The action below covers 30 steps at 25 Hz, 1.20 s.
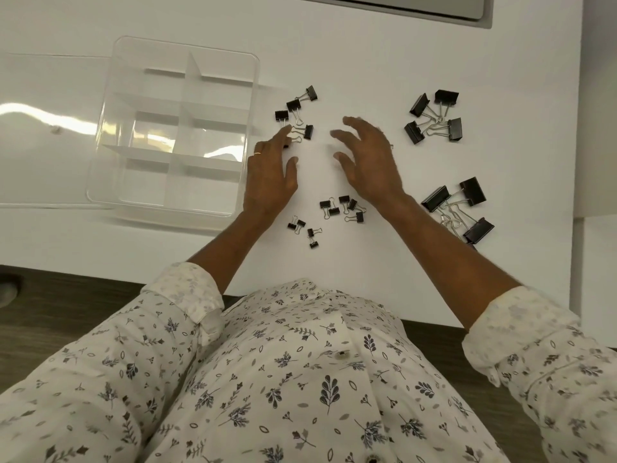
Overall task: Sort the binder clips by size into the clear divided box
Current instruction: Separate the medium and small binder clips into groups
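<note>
A: Nearest?
B: Tiny binder clips (337, 212) loose on the white table (367, 55).
A: The hands?
B: Left hand (272, 172) and right hand (369, 158), fingers spread, grasping nothing; left fingertips touch medium clips (297, 115).
A: Farther?
B: Clear divided box (110, 105), left; large clips (435, 116), right.

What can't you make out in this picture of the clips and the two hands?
- Head view: a clip under the left hand fingertips, mostly covered.
- A clip behind the right hand; only a wire tip shows.
- The largest clips: the forearm covers part of the pile.
- The clear box: glare blurs its left dividers.
</note>
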Motion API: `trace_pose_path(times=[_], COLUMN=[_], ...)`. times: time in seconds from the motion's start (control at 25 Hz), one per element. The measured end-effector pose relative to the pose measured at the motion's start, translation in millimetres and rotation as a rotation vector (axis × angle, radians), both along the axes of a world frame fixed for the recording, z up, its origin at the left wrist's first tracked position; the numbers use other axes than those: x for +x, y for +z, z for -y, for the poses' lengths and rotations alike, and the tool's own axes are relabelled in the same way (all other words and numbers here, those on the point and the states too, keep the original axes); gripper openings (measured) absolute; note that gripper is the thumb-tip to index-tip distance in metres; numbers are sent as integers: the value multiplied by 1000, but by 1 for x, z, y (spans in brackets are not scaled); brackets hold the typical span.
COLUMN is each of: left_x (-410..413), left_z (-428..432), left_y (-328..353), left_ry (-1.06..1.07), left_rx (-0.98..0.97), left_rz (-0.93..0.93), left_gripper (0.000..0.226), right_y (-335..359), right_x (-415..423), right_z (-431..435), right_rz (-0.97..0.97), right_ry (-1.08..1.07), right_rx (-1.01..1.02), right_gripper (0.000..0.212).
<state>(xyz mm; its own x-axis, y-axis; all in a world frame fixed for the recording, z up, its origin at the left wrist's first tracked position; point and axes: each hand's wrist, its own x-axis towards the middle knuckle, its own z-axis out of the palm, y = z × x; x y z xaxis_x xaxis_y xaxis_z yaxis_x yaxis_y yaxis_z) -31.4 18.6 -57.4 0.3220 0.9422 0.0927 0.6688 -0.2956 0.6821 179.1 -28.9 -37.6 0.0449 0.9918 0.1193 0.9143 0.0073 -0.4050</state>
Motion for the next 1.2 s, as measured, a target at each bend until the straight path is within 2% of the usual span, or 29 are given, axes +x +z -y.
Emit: trace_pose_path(times=[0.16, 0.32, 0.4, 0.52, 0.68, 0.84, 1.04, 1.2], left_x=[6, 14, 17, 31, 34, 52, 48, 46], left_z=[-10, -16, -25, -27, -44, -61, -55, -42], left_y=[-5, -5, -3, 2, 3, 3, -3, 3], left_ry=[37, 26, 32, 53, 98, 36, -10, -10], left_rx=[-16, -74, -82, -79, -155, -211, -94, -56], left_rz=[11, 45, 69, 67, 102, 132, 126, 136], left_gripper=[56, 58, 60, 68, 67, 67, 60, 55], right_y=[-4, -3, 3, 14, 18, 16, 12, 15], right_x=[-24, -20, -13, 5, 0, 22, 27, 40], right_z=[-38, -58, -67, -76, -107, -123, -95, -44], right_rz=[98, 172, 146, 15, 15, 10, -53, -199], right_ry=[149, 201, 180, 207, 320, 293, 232, 24], right_rx=[-98, -181, -187, -252, -404, -509, -305, -86], right_gripper=[57, 48, 47, 67, 90, 76, 77, 53])
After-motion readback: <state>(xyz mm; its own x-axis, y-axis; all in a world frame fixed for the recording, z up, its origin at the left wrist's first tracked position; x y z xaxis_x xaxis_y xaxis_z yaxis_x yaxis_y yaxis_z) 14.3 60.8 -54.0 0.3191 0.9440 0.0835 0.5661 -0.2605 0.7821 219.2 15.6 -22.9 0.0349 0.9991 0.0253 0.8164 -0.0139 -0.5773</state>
